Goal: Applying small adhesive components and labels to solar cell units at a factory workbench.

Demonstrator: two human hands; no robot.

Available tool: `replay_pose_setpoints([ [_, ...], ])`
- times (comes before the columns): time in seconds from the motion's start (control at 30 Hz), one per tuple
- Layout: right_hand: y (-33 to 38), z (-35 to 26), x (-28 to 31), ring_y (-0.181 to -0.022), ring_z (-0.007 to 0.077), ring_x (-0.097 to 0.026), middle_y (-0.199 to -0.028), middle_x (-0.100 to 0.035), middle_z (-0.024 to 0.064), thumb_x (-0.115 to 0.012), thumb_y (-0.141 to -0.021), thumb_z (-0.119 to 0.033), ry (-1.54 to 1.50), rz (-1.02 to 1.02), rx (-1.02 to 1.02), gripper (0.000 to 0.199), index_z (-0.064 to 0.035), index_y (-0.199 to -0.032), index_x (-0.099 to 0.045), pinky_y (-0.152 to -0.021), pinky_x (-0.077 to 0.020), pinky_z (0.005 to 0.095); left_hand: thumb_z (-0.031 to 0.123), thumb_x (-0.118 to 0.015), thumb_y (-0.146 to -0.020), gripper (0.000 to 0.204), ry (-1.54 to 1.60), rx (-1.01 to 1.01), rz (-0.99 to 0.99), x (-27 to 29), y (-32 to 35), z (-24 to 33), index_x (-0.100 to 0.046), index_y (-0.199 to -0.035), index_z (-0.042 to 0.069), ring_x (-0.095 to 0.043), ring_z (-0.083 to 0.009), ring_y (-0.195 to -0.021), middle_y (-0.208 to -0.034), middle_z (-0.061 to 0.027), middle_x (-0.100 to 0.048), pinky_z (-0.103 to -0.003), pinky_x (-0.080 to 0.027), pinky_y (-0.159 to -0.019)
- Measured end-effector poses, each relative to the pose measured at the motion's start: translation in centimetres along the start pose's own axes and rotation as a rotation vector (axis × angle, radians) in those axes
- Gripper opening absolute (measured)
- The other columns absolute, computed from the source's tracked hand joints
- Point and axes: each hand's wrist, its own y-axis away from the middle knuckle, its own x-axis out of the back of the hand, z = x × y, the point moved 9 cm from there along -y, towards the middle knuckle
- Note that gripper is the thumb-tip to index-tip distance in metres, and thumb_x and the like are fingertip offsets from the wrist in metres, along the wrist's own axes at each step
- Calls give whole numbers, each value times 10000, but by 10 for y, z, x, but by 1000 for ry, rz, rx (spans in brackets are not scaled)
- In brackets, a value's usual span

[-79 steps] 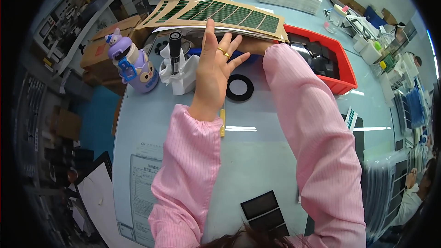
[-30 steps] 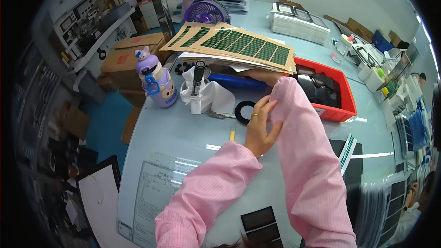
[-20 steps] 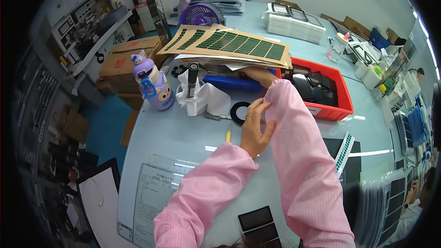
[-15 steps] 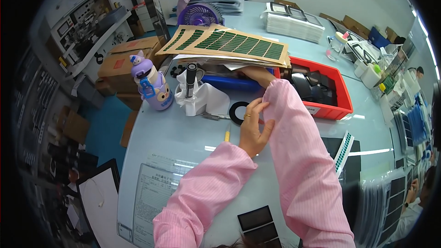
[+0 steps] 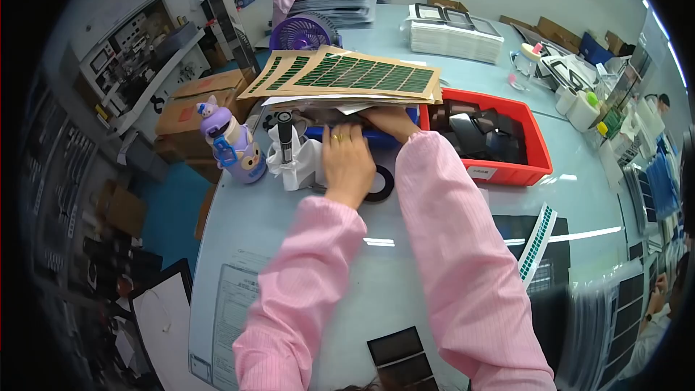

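My left hand [image 5: 349,164] reaches forward with its fingers stretched out over the front edge of a blue bin [image 5: 381,140]. Its thumb is hidden. My right hand [image 5: 393,122] is inside the same bin, under a stack of brown sheets [image 5: 355,76] with rows of dark green pieces; its fingers are out of sight. Just right of my left hand a black tape ring [image 5: 380,184] lies on the table. A white bag [image 5: 298,166] with a black cylinder [image 5: 285,130] standing in it sits to the left.
A red bin [image 5: 539,146] of dark flat pieces stands on the right. At left is a purple bottle [image 5: 235,146]; behind the sheets, a purple fan [image 5: 302,32]. Dark panels [image 5: 400,351] lie at the near edge, and a strip of green pieces [image 5: 538,243] lies to the right.
My left hand has left my right sleeve and moved forward and left to the blue bin. My right hand stays under the sheets. The view has shifted slightly.
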Motion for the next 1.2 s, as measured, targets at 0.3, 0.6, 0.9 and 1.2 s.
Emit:
replay_pose_setpoints([
  [0.3,8,3,8,-1118,389,-591,-1176,-655,220,-551,-866,-201,-1,-14,-62,355,-27,-1155,-661,-969,-444,429,190,-567,-796,252,-84,145,-539,-44,-58,-27,-716,-905,17,-677,-382,-931,-967,-244,-694,-480,-530,-830],
  [0.6,7,-5,5,-1100,399,-599,-1144,-655,251,-570,-843,-112,-209,41,-96,340,34,-1142,-638,-950,-453,414,194,-513,-835,273,259,4,-562,-38,-46,-33,-711,-860,8,-659,-427,-911,-950,-243,-690,-486,-516,-852],
  [0.9,13,9,20,-841,215,-684,-969,-707,177,-616,-817,-32,-565,187,-154,292,71,-1089,-634,-721,-524,331,204,-538,-802,240,-346,-72,-637,-57,-46,-25,-741,-869,96,-680,-349,-898,-949,-182,-725,-487,-477,-824],
  [1.2,10,12,14,-779,224,-699,-864,-727,159,-639,-804,-37,-738,207,-259,231,64,-1009,-675,-699,-542,346,308,-496,-915,349,-271,171,-429,-44,-45,-63,-726,-917,46,-699,-394,-848,-945,-231,-709,-499,-511,-810],
])
